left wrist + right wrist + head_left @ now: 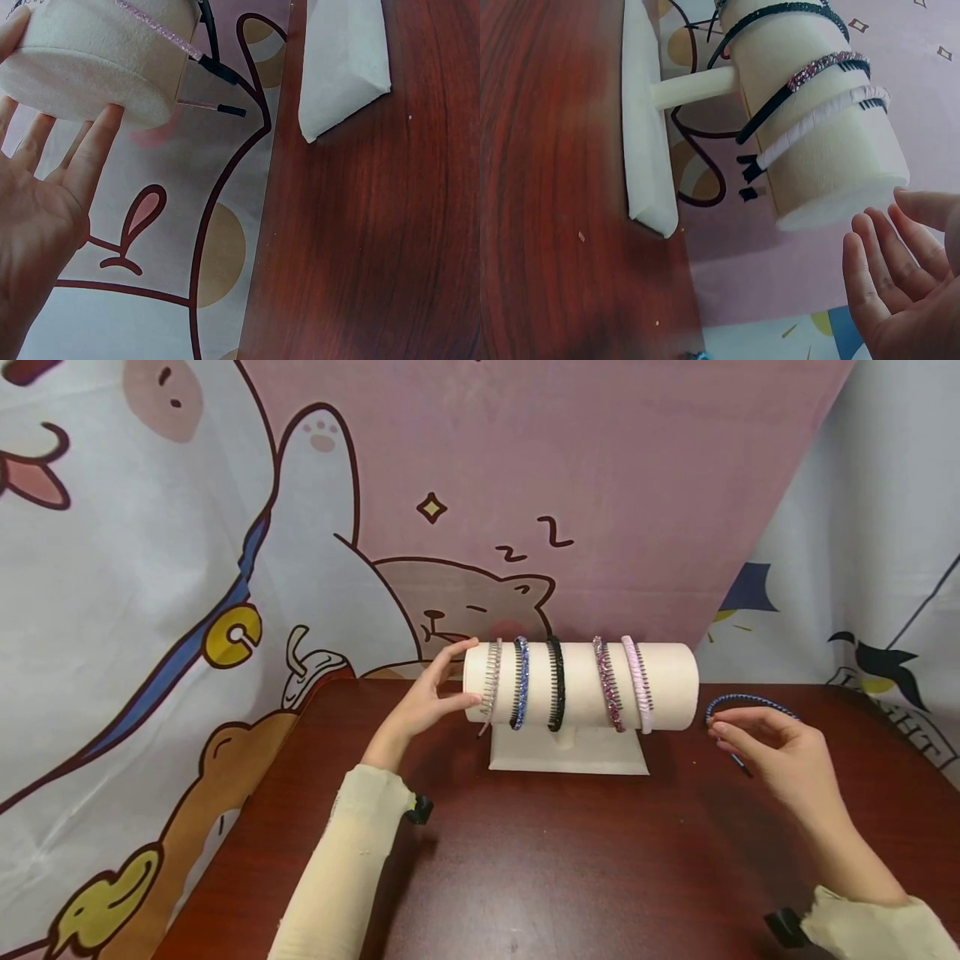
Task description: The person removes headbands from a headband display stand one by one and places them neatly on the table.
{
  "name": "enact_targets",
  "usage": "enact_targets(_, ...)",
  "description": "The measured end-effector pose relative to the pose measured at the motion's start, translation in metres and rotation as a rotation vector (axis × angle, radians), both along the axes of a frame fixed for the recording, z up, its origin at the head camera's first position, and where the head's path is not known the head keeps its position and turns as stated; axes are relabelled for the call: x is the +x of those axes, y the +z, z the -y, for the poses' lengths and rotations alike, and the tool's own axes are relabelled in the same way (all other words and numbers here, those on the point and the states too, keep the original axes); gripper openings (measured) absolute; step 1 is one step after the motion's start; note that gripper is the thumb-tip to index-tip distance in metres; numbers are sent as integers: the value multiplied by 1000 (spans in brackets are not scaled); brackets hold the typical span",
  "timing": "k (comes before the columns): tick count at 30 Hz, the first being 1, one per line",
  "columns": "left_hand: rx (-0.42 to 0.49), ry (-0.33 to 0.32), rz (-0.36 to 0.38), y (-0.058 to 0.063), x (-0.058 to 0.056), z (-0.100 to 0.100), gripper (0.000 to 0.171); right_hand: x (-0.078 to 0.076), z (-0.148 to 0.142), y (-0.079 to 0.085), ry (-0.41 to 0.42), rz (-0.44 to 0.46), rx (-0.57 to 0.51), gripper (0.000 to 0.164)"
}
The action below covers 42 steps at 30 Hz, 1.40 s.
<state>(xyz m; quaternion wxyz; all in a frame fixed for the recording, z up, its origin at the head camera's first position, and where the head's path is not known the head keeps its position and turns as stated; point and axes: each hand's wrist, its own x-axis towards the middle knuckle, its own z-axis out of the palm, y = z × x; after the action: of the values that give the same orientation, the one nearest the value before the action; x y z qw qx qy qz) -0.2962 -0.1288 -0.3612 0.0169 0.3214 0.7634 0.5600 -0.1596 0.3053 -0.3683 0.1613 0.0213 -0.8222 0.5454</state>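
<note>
A person's left hand (420, 706) rests spread fingers on a cream, fabric-covered cylindrical stand (671, 685). Beyond its right end, the head view shows a slim blue headband (746, 697) partly behind the right hand (789, 760); only the right-wrist view reveals parted, empty fingers (889, 255).
</note>
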Motion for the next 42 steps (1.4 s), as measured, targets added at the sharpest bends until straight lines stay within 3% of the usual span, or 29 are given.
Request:
enact_targets(14,16,-9,17,1,1,-2,80,1,27,8,-42,-83,71,24)
enact_targets(22,7,-6,15,2,2,-1,79,-1,38,7,-39,-124,60,27)
enact_targets(32,0,9,33,23,24,-5,75,1,53,6,-74,-159,44,29)
enact_targets(36,-2,10,35,21,21,-4,76,-1,59,2,-130,-193,109,23)
enact_targets(42,-11,25,35,3,4,-1,80,-6,70,-4,-202,-293,203,18)
